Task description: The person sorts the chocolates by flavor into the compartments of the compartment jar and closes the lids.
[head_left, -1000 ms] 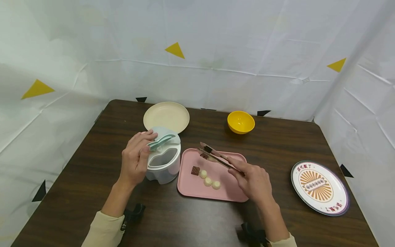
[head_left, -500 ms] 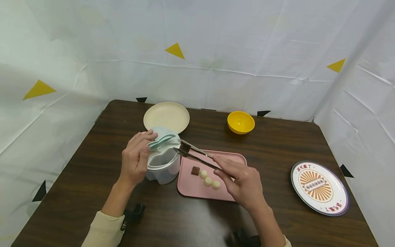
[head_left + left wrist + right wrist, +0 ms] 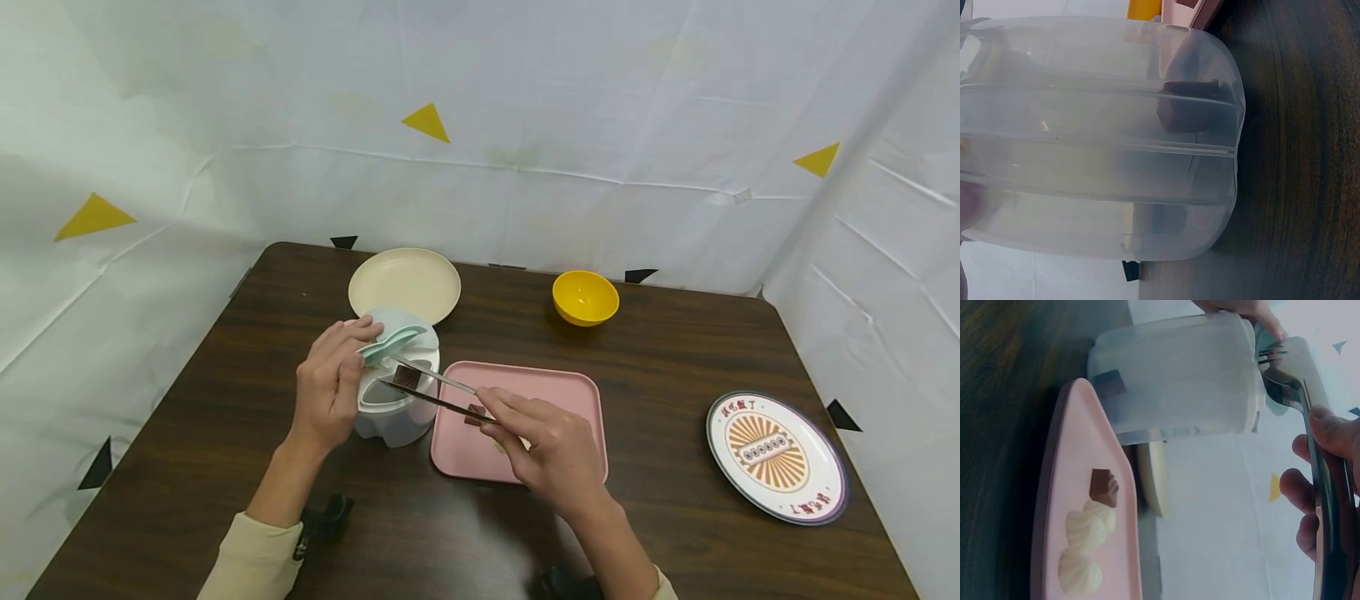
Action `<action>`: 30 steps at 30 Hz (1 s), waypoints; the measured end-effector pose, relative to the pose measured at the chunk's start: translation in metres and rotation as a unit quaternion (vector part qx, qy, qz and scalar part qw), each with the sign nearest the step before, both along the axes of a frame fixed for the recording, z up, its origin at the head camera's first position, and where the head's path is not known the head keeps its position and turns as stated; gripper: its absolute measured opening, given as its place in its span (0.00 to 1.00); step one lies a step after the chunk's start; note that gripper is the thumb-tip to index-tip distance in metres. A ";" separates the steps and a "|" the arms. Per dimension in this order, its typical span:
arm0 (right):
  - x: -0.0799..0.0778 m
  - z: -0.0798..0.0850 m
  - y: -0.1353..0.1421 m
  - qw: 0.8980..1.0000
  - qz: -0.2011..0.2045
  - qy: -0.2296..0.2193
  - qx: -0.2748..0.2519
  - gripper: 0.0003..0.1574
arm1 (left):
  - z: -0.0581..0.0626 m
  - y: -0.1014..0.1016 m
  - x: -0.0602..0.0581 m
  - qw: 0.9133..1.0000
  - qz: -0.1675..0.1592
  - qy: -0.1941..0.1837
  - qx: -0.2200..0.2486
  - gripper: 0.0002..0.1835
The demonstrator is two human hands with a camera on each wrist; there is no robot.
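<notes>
My left hand (image 3: 330, 383) holds the raised pale green flap (image 3: 401, 337) of a round translucent container (image 3: 397, 427). In my right hand (image 3: 551, 450) I hold metal tongs (image 3: 444, 404), fork-tined at one tip (image 3: 1272, 355). Between the tong ends a dark chocolate (image 3: 407, 377) sits right over the container's opening. A dark piece (image 3: 1191, 109) lies low inside the container. On the pink tray (image 3: 540, 380) rests another brown chocolate (image 3: 1104, 486), with several white swirled candies (image 3: 1080, 574) beside it; my right hand mostly hides those in the head view.
A cream plate (image 3: 405, 283) stands behind the container. Farther right at the back is a yellow bowl (image 3: 585, 298). A patterned white plate (image 3: 776, 458) lies near the table's right edge. White sheeting (image 3: 525, 92) surrounds the table.
My right hand has carried the tongs and the chocolate left from the tray to over the container's opening. The left hand has stayed at the flap.
</notes>
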State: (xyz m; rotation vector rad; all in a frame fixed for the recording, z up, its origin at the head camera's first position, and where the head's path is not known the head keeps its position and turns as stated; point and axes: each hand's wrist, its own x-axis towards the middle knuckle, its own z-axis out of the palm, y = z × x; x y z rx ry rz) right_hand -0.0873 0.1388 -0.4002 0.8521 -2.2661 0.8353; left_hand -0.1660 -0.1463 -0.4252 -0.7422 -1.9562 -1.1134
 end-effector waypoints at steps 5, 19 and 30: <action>0.000 0.000 -0.002 1.000 -0.002 -0.003 0.007 0.29 | 0.000 0.000 0.000 1.000 -0.002 0.000 0.002 0.24; -0.001 0.001 -0.005 1.000 0.004 0.001 0.010 0.31 | 0.001 0.000 0.000 1.000 -0.005 0.004 0.005 0.22; -0.002 0.002 0.009 0.999 0.005 -0.035 0.009 0.36 | 0.001 0.000 0.001 1.000 -0.001 -0.003 0.002 0.23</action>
